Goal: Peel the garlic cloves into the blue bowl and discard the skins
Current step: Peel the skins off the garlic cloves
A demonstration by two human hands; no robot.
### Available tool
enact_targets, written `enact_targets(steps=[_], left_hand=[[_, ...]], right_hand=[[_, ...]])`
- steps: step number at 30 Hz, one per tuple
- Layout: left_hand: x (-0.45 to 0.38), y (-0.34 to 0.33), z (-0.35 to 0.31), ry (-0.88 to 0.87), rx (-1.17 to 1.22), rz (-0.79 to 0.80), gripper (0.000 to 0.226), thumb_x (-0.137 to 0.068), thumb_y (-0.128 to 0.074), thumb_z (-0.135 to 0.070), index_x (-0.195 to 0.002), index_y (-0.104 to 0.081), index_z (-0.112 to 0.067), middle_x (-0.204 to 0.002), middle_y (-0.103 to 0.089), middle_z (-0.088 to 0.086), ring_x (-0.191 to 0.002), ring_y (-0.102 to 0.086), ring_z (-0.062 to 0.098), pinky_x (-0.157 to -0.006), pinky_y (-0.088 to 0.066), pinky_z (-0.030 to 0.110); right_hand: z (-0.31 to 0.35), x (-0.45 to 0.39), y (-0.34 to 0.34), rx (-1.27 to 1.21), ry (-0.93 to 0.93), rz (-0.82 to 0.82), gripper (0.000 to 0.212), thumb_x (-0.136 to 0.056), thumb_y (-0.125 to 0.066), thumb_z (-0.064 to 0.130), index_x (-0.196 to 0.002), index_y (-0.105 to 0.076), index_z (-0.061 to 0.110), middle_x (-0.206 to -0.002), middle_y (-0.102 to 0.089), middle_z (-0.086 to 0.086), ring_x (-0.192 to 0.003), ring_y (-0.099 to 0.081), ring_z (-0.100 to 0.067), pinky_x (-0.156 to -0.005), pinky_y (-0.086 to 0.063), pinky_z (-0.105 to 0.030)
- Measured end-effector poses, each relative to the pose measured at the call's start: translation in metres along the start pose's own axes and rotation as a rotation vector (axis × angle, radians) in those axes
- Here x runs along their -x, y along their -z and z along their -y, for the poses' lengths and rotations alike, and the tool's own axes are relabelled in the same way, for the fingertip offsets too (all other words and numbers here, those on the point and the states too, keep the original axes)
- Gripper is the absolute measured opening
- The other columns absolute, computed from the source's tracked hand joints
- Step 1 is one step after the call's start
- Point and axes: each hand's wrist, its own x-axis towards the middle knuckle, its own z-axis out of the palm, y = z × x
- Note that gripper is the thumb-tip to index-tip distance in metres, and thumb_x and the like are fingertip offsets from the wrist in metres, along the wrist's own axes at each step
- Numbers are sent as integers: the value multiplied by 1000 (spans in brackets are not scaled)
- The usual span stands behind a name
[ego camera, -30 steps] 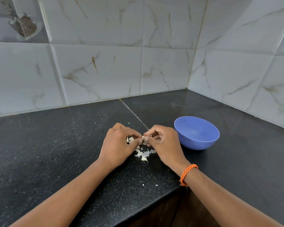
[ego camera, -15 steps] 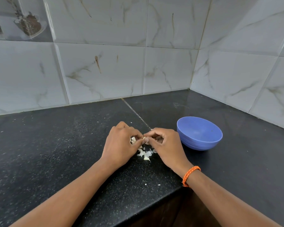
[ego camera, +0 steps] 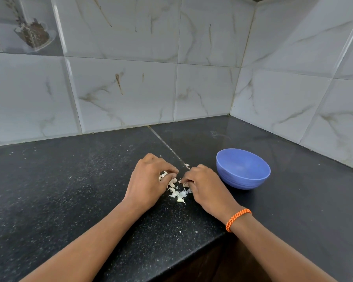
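My left hand (ego camera: 149, 180) holds pale garlic cloves (ego camera: 165, 176) in its curled fingers, low over the black counter. My right hand (ego camera: 206, 186) sits just to its right with fingers curled down, pinching a small garlic piece (ego camera: 184, 183) at its fingertips. A heap of white garlic skins (ego camera: 178, 193) lies on the counter between and below both hands. The blue bowl (ego camera: 244, 169) stands to the right of my right hand; no garlic shows in the part of its inside that I see.
The black stone counter (ego camera: 69, 190) meets marble-patterned wall tiles at the back and right, forming a corner (ego camera: 229, 115). Its front edge (ego camera: 192, 251) runs below my forearms. An orange cord bracelet (ego camera: 237, 219) is on my right wrist. Small skin flecks (ego camera: 186, 165) lie near the counter seam.
My hands have drawn slightly apart and dropped closer to the counter; before, their fingertips met on one clove. The view has tilted a little.
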Motion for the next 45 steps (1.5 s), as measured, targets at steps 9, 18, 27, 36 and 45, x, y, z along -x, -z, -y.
enact_targets(steps=[9, 18, 27, 36, 45], left_hand=[[-1, 5, 0, 5, 35, -10, 34, -92, -79, -8, -113, -82, -36, -89, -65, -19, -98, -57, 3, -84, -48, 22], [-2, 2, -2, 3, 65, -49, 24, -96, -79, -15, -110, -83, -35, -90, -67, -19, -87, -62, 2, -76, -52, 29], [-2, 0, -5, 7, 73, -74, 20, -98, -78, -19, -110, -83, -34, -65, -59, -27, -65, -57, 3, -66, -41, 22], [0, -4, 3, -21, 44, -19, 18, -97, -79, -26, -110, -80, -39, -95, -72, -24, -103, -55, 4, -89, -47, 26], [0, -7, -2, -68, 64, 14, 18, -86, -83, -54, -97, -78, -42, -90, -72, -27, -103, -57, 3, -89, -49, 32]], right_hand=[[6, -16, 37, -21, -26, -148, 15, -102, -68, 11, -102, -80, 20, -93, -67, 7, -92, -46, -9, -77, -42, -30], [4, -16, 39, 90, -16, -98, 18, -102, -65, 7, -100, -77, 20, -95, -63, 6, -95, -46, -10, -74, -44, -30], [14, -20, 35, 200, 129, -24, 24, -93, -66, -3, -101, -74, 18, -91, -57, 9, -97, -50, -14, -68, -45, -33], [0, -7, 18, -63, 30, -120, 17, -99, -70, 12, -101, -82, 24, -91, -69, 10, -92, -54, -8, -77, -45, -29], [6, 13, 5, -530, -140, -299, 29, -95, -78, 10, -117, -76, 30, -83, -77, 16, -86, -74, -4, -77, -57, -18]])
